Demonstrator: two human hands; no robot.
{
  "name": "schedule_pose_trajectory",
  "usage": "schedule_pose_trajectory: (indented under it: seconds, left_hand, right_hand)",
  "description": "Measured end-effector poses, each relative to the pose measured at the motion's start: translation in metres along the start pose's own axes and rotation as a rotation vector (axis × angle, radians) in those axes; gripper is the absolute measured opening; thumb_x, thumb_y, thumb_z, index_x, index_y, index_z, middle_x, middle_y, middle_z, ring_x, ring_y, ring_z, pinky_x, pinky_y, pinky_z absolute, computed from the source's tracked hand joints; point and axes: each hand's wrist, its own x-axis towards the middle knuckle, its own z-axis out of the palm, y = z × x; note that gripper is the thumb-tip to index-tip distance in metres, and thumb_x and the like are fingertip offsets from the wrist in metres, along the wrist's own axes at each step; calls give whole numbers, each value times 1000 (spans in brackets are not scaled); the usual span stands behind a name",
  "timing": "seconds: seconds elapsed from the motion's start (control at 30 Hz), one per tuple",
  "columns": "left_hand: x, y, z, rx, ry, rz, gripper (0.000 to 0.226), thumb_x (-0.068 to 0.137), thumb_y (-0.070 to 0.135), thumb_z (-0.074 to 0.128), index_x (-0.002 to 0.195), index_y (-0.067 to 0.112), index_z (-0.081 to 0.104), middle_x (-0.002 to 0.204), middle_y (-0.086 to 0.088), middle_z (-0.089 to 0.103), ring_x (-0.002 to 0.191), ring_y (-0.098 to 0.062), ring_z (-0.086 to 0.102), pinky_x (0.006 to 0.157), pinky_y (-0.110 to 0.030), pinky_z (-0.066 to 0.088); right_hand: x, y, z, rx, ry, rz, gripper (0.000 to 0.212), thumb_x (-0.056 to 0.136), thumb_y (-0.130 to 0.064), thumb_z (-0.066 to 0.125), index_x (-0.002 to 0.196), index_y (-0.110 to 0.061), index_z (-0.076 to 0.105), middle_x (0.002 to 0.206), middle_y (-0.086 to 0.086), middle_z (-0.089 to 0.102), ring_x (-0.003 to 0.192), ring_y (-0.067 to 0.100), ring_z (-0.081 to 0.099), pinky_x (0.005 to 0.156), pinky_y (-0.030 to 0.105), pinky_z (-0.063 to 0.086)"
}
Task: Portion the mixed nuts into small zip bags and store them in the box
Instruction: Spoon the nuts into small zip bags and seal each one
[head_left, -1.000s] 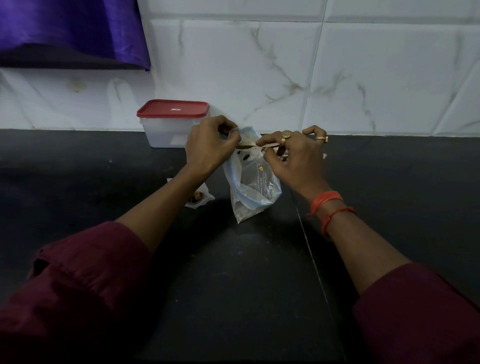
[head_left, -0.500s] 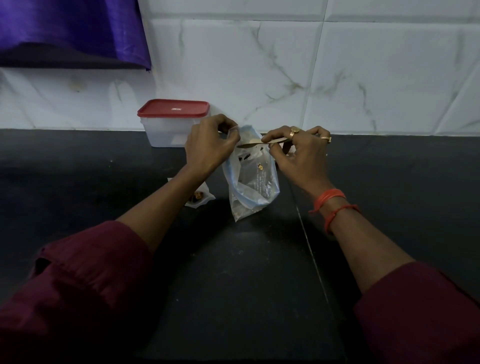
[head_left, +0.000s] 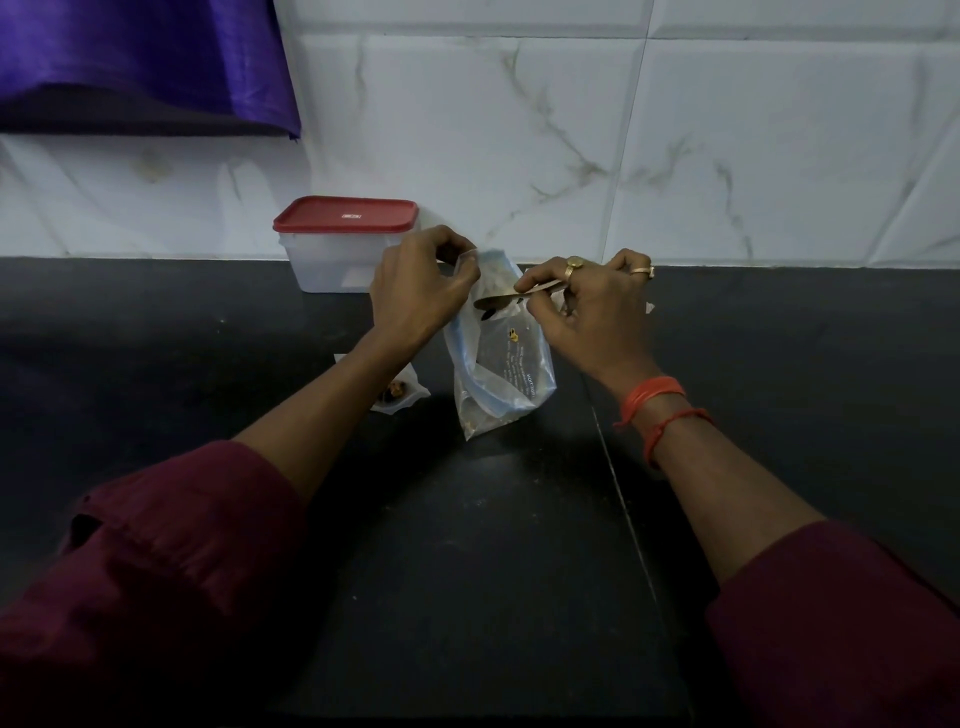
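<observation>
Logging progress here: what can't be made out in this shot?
Head view:
Box contents: red lid, frosted walls hide them.
Small zip bag: left forearm covers most.
Spoon load: too dark.
Large bag print: too small.
White scrap behind right hand: mostly covered.

Maroon sleeves (head_left: 156, 545), orange-red thread bands (head_left: 655, 401) at the right wrist, two gold finger rings (head_left: 573, 262).

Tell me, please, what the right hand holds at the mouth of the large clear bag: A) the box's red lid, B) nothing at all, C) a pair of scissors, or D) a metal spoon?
D: the right hand pinches the handle of a metal spoon, whose bowl sits at the open mouth of the clear bag, while the left hand pinches the bag's rim.
</observation>
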Motion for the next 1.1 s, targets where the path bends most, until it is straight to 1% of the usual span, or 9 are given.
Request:
schedule_pose_trajectory:
  seconds: [0.13, 0.23, 0.3, 0.4, 0.47, 0.6, 0.77, 0.97, 1.1]
  left_hand:
    - [-1, -1, 1, -6, 10, -3, 22, 94, 30, 64, 110, 16, 71, 105, 3, 72, 92, -6, 66, 78, -23, 54]
    - [0, -1, 1, -7, 10, -4, 22, 93, 32, 65, 108, 18, 72, 103, 5, 72, 90, -5, 66, 77, -24, 55]
    - [1, -2, 0, -13, 6, 2, 21, 93, 33, 65, 106, 19, 72, 101, 6, 72, 90, -4, 66, 78, -27, 57]
    - [3, -3, -1, -24, -8, 4, 21, 92, 34, 65, 106, 20, 72, 101, 7, 72, 91, -4, 67, 79, -32, 59]
    - [3, -4, -1, -27, -21, 6, 20, 92, 34, 64, 106, 21, 72, 102, 7, 72, 91, -4, 67, 80, -35, 59]
    - [3, -5, 0, -3, -27, 7, 20, 92, 34, 64, 108, 23, 72, 102, 7, 72, 91, -4, 66, 79, -37, 60]
    - [2, -2, 1, 27, -14, -10, 20, 92, 33, 65, 108, 23, 73, 100, 7, 72, 87, -4, 65, 77, -33, 59]
    - [0, -2, -1, 45, 14, 3, 22, 93, 31, 64, 109, 19, 73, 101, 4, 73, 87, -5, 65, 74, -23, 53]
    - [1, -2, 0, 47, 25, 2, 22, 93, 29, 64, 110, 16, 72, 102, 2, 73, 89, -6, 66, 76, -21, 53]
  right_hand:
    - [3, -5, 1, 207, 14, 193, 25, 84, -38, 55, 85, -29, 78, 58, -19, 64, 64, 7, 66, 91, 45, 46]
    - [8, -7, -1, 371, 84, 398, 24, 83, -32, 58, 82, -22, 80, 59, -14, 68, 63, -1, 66, 76, 37, 57]
    - [9, -6, -2, 348, 112, 419, 27, 80, -38, 56, 79, -23, 78, 59, -14, 68, 63, 2, 66, 77, 39, 56]
    - [8, -4, -1, 265, 69, 298, 22, 80, -42, 56, 79, -32, 75, 64, -13, 70, 66, 12, 69, 84, 53, 53]
    - [6, -5, 0, 237, 2, 191, 16, 81, -39, 59, 83, -38, 75, 67, -14, 71, 62, 10, 66, 86, 55, 51]
    - [2, -3, 1, 188, -64, 51, 14, 82, -34, 60, 81, -38, 74, 64, -11, 69, 59, 6, 59, 94, 45, 36]
    - [5, -5, -9, 227, 104, 5, 19, 80, -29, 57, 74, -27, 74, 57, -28, 53, 63, -1, 52, 83, 32, 29]
    - [2, 1, -6, 48, 114, -69, 15, 81, -23, 61, 72, -23, 72, 58, -15, 65, 50, 4, 47, 88, 36, 33]
    - [-1, 2, 0, 6, 100, -124, 16, 80, -23, 61, 69, -21, 72, 53, -13, 63, 47, 4, 45, 90, 39, 36]
